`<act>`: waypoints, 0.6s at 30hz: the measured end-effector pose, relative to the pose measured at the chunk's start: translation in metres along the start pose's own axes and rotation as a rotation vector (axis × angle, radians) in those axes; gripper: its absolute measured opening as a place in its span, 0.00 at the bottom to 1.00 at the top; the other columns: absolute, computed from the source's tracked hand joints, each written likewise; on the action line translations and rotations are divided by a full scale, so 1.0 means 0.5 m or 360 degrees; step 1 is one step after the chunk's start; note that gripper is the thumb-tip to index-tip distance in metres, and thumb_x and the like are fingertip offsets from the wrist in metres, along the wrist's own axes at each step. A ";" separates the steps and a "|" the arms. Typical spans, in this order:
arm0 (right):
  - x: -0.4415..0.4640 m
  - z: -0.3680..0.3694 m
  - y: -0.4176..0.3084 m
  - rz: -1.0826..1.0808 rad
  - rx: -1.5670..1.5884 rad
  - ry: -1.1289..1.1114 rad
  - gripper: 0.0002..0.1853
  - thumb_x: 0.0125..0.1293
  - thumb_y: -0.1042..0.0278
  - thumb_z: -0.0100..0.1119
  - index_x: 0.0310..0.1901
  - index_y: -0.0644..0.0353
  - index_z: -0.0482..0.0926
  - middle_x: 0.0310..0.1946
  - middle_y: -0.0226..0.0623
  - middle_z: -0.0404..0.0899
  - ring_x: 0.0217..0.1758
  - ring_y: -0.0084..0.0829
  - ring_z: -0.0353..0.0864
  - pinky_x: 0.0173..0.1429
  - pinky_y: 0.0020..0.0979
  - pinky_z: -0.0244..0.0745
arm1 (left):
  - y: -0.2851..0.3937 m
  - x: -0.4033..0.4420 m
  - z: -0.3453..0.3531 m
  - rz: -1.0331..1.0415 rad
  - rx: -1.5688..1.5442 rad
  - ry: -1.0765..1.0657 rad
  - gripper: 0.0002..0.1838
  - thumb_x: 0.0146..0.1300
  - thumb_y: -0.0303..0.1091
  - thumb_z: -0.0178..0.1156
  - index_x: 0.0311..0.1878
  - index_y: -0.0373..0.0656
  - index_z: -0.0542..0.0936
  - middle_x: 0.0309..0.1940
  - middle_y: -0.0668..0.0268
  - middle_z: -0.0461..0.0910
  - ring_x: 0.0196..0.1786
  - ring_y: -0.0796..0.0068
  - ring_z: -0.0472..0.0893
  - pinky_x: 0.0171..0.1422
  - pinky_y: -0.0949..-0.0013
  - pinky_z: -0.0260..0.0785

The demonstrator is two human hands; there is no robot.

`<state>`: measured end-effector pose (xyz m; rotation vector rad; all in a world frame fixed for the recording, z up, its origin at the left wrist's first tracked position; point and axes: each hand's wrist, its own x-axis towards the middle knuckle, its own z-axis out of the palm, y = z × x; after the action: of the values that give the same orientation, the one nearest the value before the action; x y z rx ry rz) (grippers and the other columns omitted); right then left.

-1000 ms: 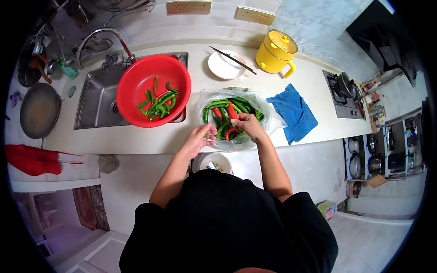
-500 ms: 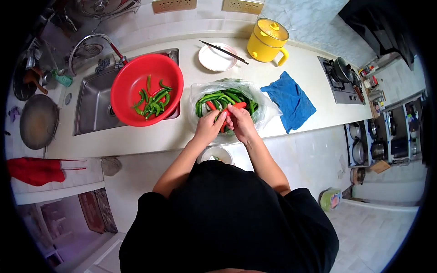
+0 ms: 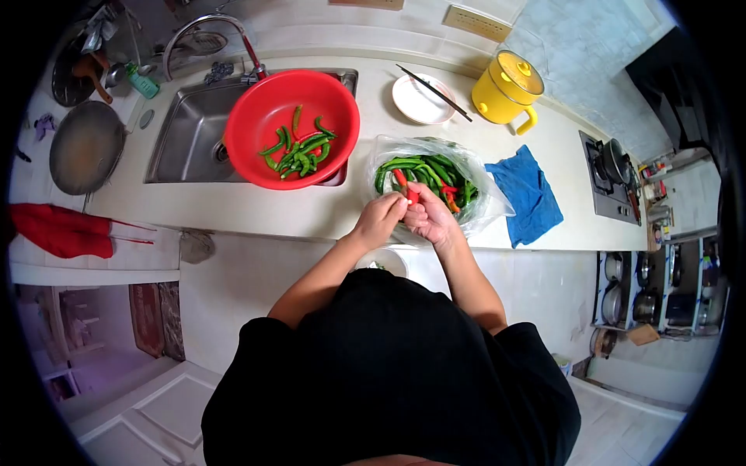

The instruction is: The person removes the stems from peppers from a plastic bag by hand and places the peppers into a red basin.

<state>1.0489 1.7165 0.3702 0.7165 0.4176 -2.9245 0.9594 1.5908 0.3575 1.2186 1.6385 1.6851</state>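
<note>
Pinching the red pepper (image 3: 413, 196) with your right hand (image 3: 432, 219) by the bag (image 3: 491, 203), you've brought your left hand (image 3: 378, 220) in to pinch too, likely destemming.

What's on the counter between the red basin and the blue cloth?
The clear plastic bag of green and red peppers lies between the red basin and the blue cloth in the head view.

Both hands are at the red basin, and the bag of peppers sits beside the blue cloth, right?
No: the head view shows the left hand and right hand at the bag of peppers, not the red basin. The rest holds.
</note>
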 end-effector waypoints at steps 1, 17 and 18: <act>0.014 0.015 0.003 -0.0060 -0.0104 0.0056 0.16 0.66 0.57 0.50 0.24 0.57 0.69 0.10 0.22 0.59 0.06 0.15 0.51 0.09 0.16 0.47 | 0.003 -0.004 -0.019 -0.0160 -0.0112 -0.0053 0.15 0.66 0.37 0.43 0.26 0.40 0.69 0.20 0.66 0.69 0.23 0.76 0.69 0.28 0.72 0.61; 0.131 -0.074 -0.114 -0.1131 -0.3019 0.1286 0.11 0.50 0.61 0.62 0.30 0.61 0.82 0.25 0.42 0.81 0.28 0.39 0.80 0.36 0.35 0.74 | -0.054 -0.043 -0.149 -0.1058 -0.1670 0.0368 0.22 0.63 0.48 0.50 0.47 0.36 0.74 0.41 0.61 0.77 0.43 0.71 0.76 0.50 0.68 0.71; 0.133 -0.087 -0.103 -0.1062 -0.3128 0.1281 0.12 0.50 0.60 0.63 0.30 0.60 0.82 0.24 0.42 0.80 0.27 0.41 0.80 0.35 0.36 0.74 | -0.059 -0.037 -0.146 -0.1068 -0.1702 0.0349 0.22 0.63 0.48 0.50 0.47 0.37 0.74 0.41 0.61 0.77 0.43 0.71 0.76 0.49 0.68 0.71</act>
<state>1.0008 1.7763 0.3146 1.1324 3.0146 -0.8471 0.8996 1.5418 0.3332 -0.0358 0.7994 1.8063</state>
